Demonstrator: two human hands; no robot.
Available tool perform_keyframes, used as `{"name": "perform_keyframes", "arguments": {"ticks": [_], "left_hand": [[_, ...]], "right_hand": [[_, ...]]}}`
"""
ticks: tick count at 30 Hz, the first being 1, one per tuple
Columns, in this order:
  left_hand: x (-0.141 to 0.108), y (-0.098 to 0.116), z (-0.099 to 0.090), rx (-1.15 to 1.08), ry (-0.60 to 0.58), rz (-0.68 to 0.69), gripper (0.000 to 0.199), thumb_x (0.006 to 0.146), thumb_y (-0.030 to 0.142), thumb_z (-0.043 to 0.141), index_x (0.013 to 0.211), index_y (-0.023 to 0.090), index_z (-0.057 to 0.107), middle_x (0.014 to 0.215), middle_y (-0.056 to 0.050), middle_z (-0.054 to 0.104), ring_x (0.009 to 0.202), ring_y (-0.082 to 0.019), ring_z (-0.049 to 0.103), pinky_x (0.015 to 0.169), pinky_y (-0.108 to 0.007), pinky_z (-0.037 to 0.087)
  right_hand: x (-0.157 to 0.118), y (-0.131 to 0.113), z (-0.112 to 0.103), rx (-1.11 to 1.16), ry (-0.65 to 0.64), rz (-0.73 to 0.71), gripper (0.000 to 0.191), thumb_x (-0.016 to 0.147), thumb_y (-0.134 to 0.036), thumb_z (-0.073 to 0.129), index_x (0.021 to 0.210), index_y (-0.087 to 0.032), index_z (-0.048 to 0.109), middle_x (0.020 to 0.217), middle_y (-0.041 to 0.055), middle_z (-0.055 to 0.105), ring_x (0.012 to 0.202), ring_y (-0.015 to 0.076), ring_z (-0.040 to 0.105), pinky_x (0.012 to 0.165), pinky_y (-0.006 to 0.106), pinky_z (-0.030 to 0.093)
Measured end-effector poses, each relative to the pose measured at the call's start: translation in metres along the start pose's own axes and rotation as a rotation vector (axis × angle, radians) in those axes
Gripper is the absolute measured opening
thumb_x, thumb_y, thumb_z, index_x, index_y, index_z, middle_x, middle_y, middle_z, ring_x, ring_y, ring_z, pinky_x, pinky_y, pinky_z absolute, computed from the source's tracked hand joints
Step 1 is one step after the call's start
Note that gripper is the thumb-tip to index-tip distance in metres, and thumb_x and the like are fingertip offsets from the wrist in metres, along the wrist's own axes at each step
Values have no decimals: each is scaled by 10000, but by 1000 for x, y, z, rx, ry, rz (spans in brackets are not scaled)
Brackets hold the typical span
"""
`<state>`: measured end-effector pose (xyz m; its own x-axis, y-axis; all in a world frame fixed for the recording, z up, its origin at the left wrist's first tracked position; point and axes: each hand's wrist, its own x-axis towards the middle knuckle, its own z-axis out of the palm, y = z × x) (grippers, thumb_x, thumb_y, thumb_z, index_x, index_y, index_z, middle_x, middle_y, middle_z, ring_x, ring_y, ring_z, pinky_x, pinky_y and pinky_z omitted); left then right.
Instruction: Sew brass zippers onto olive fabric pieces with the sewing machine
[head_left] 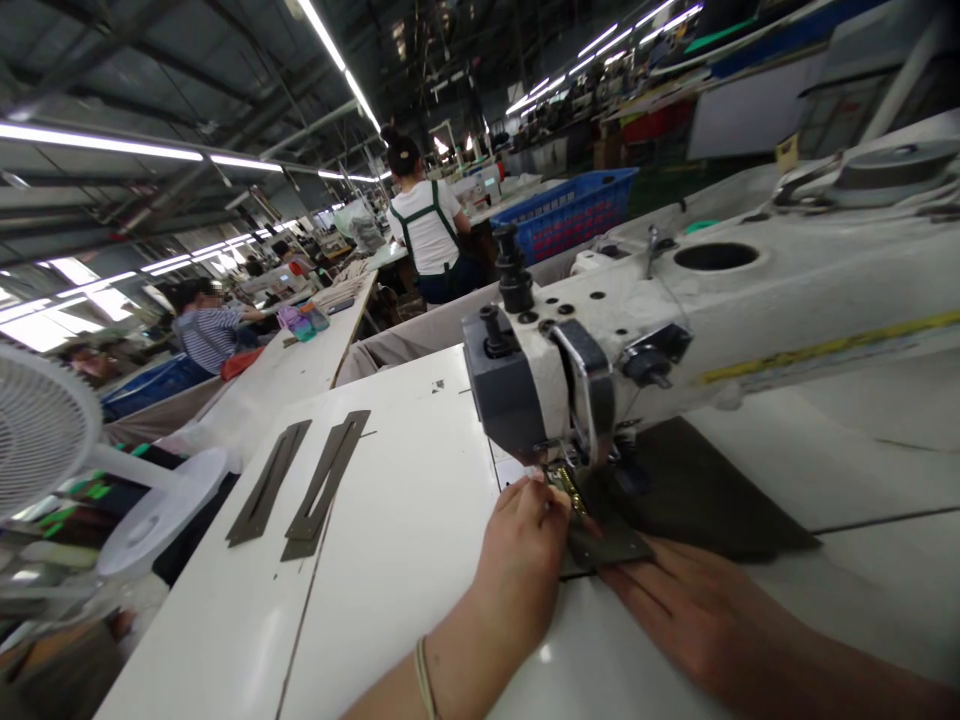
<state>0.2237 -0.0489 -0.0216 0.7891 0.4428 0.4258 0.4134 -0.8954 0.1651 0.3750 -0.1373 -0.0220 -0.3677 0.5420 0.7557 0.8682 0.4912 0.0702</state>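
Beneath the head of a white sewing machine (525,390) lies a dark olive fabric piece (705,490), spread flat on the table. A zipper (574,492) with gold-coloured teeth lies by the presser foot, over a smaller olive panel (611,547). My left hand (525,550) is closed, its thumb and fingers pinching at the zipper's left side, close to the needle area; the fingertips partly hide what they grip. Stretched out flat, the fingers of my right hand (690,600) rest against the near edge of the olive panel. The needle itself is hidden.
Olive strips with long slots (326,480) lie left on the white table (405,480). A white fan (157,510) stands at the far left. Beyond the machine are a blue basket (577,205) and a person in a white top (427,225), back turned.
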Motion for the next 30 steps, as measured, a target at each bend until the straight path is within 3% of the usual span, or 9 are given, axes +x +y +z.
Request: {"name": "perform_keyframes", "arguments": {"ticks": [5, 10, 14, 18, 21, 23, 27, 30], "left_hand": [[3, -2, 2, -60, -25, -84, 147, 899, 121, 492, 1001, 128, 598, 982, -111, 574, 908, -226, 560, 808, -369, 538], [-1, 0, -1, -69, -46, -85, 222, 858, 93, 468, 1035, 132, 596, 1079, -139, 566, 1028, -253, 537, 930, -421, 489], [-6, 10, -8, -21, -124, -110, 434, 771, 104, 501, 1205, 112, 503, 1217, -171, 530, 1227, -294, 436, 1115, -552, 257], [-8, 22, -14, -36, -142, -208, 356, 819, 194, 472, 1172, 169, 513, 1183, -119, 555, 1212, -271, 445, 1147, -588, 78], [-7, 26, -14, -39, -133, -254, 373, 777, 215, 513, 1145, 156, 522, 1138, -115, 561, 1151, -271, 485, 1148, -583, 61], [-7, 26, -14, -38, -125, -270, 412, 724, 198, 541, 1132, 143, 526, 1136, -120, 552, 1123, -268, 501, 1153, -567, 65], [-8, 27, -14, -25, -107, -269, 353, 718, 169, 529, 1069, 148, 549, 1094, -105, 551, 1085, -249, 518, 1160, -544, 67], [-8, 28, -14, -6, -100, -246, 314, 755, 170, 526, 1068, 174, 561, 1050, -77, 549, 1052, -230, 526, 1159, -533, 95]], "right_hand": [[-1, 5, 5, 26, -31, -15, 397, 913, -43, 296, 818, -106, 676, 789, 85, 689, 756, 180, 636, 724, 291, 540], [-7, 7, 3, 141, -101, 81, 339, 920, -82, 330, 862, -158, 655, 805, 56, 670, 727, 155, 613, 678, 277, 512], [-7, 17, 10, 33, -139, 179, 231, 897, -157, 407, 864, -166, 636, 845, 94, 652, 748, 210, 597, 663, 343, 476], [5, 31, 15, 94, -282, 266, 137, 809, -127, 475, 788, -157, 607, 754, 84, 632, 651, 206, 591, 566, 303, 428], [17, 39, 12, 177, -348, 213, 207, 786, -57, 430, 749, -182, 591, 681, 32, 632, 554, 150, 579, 510, 251, 393], [21, 42, 10, 202, -349, 206, 230, 802, -60, 405, 779, -185, 597, 690, 35, 645, 587, 153, 604, 528, 242, 414], [18, 51, 16, 212, -332, 268, 192, 820, -130, 420, 824, -173, 608, 805, 86, 671, 742, 194, 648, 644, 265, 481], [12, 56, 24, 216, -352, 343, 176, 800, -146, 437, 745, -186, 599, 766, 69, 671, 702, 186, 646, 622, 258, 488]]}}
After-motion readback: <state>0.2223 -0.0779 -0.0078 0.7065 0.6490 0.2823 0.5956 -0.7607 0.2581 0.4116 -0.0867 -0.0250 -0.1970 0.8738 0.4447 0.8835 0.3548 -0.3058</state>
